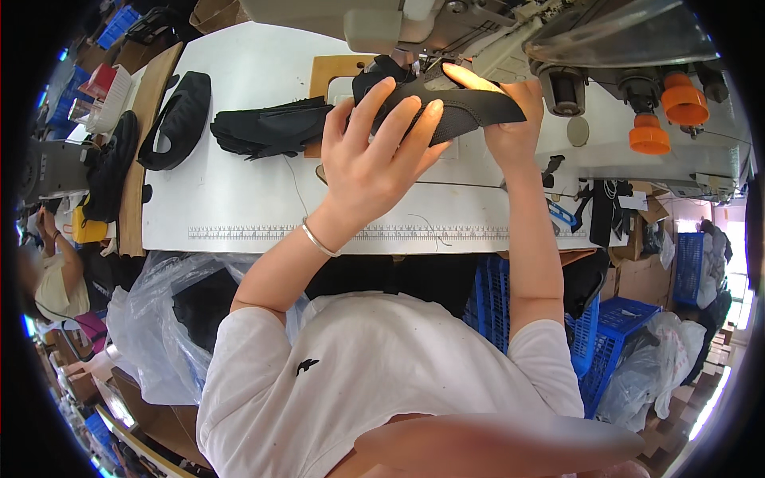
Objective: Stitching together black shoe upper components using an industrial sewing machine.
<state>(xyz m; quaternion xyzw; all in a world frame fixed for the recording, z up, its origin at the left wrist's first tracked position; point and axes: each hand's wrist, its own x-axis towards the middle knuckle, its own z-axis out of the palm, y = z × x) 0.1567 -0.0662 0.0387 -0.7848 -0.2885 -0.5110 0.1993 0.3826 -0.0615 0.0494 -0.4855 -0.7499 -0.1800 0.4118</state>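
A black shoe upper (470,107) with a mesh panel is held up at the sewing machine head (381,28), its far part close to the needle area. My left hand (368,159) grips the left side of the upper, fingers spread across it and its thumb hidden. My right hand (514,135) clasps the right end, with a finger or thumb along the upper edge. Left of my hands lies a stack of flat black shoe pieces (267,129). Another black upper (177,121) rests farther left on the white table (239,187).
A ruler strip (351,233) runs along the table's near edge. Orange funnel-shaped parts (649,134) hang at the right, with a blue-handled cutter (561,213) below. Clear plastic bags (143,334) and blue crates (610,346) flank me. A co-worker (60,279) sits far left.
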